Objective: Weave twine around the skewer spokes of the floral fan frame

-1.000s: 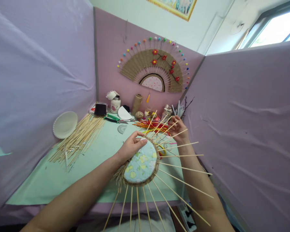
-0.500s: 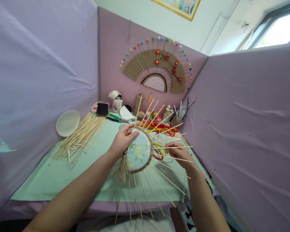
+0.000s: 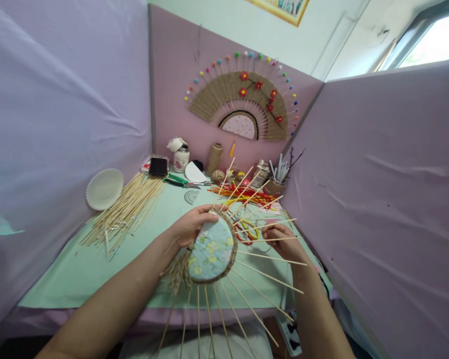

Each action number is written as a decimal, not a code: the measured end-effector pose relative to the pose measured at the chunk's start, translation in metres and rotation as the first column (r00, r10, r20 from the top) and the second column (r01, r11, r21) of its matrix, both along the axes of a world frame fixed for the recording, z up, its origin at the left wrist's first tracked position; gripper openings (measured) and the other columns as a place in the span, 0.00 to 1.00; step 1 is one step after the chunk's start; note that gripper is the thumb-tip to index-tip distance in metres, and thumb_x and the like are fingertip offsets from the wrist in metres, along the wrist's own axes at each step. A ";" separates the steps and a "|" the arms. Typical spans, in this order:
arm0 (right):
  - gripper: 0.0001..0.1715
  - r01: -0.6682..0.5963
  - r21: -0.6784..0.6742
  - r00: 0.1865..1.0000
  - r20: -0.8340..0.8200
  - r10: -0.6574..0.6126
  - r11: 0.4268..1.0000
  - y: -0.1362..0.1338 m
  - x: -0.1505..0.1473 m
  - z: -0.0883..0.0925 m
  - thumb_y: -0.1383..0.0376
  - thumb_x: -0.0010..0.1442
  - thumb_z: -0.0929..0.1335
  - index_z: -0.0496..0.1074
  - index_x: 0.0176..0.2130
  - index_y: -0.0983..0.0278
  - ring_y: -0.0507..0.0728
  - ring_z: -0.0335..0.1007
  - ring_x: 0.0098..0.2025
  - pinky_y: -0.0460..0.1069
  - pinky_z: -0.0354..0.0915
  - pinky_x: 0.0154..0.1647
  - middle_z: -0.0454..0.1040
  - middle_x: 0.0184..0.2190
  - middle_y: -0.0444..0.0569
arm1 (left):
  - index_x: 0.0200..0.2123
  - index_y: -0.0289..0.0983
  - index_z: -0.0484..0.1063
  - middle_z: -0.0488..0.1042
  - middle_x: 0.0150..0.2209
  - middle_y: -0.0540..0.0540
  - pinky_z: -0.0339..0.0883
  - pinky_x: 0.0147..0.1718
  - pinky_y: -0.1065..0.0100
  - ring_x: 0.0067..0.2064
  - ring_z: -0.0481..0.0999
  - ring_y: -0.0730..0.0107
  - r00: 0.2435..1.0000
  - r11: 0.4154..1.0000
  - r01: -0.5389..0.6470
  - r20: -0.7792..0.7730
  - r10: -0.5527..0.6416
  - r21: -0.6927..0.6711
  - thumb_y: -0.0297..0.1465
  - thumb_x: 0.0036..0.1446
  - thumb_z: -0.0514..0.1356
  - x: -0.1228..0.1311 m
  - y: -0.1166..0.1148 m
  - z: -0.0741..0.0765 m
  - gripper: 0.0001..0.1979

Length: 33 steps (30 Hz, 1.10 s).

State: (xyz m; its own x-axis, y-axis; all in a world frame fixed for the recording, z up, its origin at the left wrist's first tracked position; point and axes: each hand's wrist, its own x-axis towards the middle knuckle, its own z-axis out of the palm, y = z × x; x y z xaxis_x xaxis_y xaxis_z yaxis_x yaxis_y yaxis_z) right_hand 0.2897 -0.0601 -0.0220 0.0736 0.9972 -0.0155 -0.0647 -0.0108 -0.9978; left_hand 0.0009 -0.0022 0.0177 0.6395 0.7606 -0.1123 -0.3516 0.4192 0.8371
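My left hand (image 3: pixel 190 227) grips the top edge of a half-made fan (image 3: pixel 212 249), a floral blue disc rimmed with jute cord, with several thin bamboo sticks radiating from it. It is held above the near edge of the green table mat (image 3: pixel 97 269). My right hand (image 3: pixel 282 239) sits to the right of the disc among the sticks, fingers pinched around one stick or a thread; what they hold is too thin to name. A tuft of loose jute fibres (image 3: pixel 177 274) hangs from the disc's lower left.
A pile of bamboo sticks (image 3: pixel 129 209) and a white paper plate (image 3: pixel 105 188) lie at the left. Pliers (image 3: pixel 177 181), a jar (image 3: pixel 181 158), a twine spool (image 3: pixel 215 157), coloured strips (image 3: pixel 247 197) and a tool cup (image 3: pixel 275 184) crowd the back. A finished fan (image 3: pixel 243 102) hangs on the partition.
My right hand came back from the far sticks to the disc's right side. The fan dropped a little toward me and its sticks swung round in my left hand.
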 end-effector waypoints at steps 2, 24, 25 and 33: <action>0.05 0.001 -0.007 1.000 -0.009 -0.002 1.000 -0.001 0.002 -0.001 0.69 0.44 0.69 0.75 0.26 0.64 0.46 0.50 0.19 0.45 0.43 0.20 0.69 0.20 0.44 | 0.45 0.36 0.75 0.78 0.31 0.48 0.68 0.27 0.74 0.27 0.76 0.74 1.000 1.000 0.027 -0.001 -0.027 0.005 0.27 0.42 0.68 -0.001 0.002 -0.002 0.22; 0.06 -0.115 -0.098 0.991 -0.087 0.106 0.989 -0.001 0.007 0.006 0.67 0.45 0.73 0.74 0.28 0.64 0.46 0.53 0.20 0.43 0.46 0.19 0.70 0.21 0.43 | 0.37 0.31 0.78 0.79 0.30 0.43 0.71 0.29 0.71 0.28 0.78 0.70 0.997 1.000 0.024 -0.069 -0.025 -0.006 0.26 0.40 0.69 -0.001 0.009 -0.009 0.16; 0.07 -0.092 -0.084 0.988 -0.130 0.080 0.992 0.003 0.009 0.009 0.67 0.45 0.74 0.74 0.29 0.64 0.47 0.55 0.21 0.43 0.47 0.19 0.71 0.22 0.44 | 0.37 0.31 0.78 0.79 0.30 0.43 0.71 0.29 0.71 0.28 0.78 0.70 0.997 1.000 0.021 -0.076 -0.022 -0.013 0.26 0.40 0.69 0.000 0.009 -0.009 0.16; 0.13 -0.016 0.082 0.931 -0.362 0.045 0.997 0.047 0.006 0.054 0.70 0.44 0.74 0.74 0.33 0.60 0.43 0.50 0.19 0.40 0.52 0.16 0.77 0.32 0.43 | 0.36 0.30 0.77 0.78 0.26 0.45 0.69 0.25 0.72 0.25 0.76 0.72 0.996 0.999 0.045 -0.076 -0.047 -0.028 0.27 0.40 0.68 0.004 0.009 -0.011 0.16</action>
State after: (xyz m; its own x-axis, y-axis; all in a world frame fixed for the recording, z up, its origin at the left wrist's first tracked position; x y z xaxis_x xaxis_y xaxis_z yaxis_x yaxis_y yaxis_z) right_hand 0.2952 -0.0132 0.0322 0.0471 0.9981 0.0407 -0.4237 0.0568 -0.9040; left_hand 0.0051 0.0066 0.0063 0.6625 0.7267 -0.1818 -0.2665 0.4555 0.8494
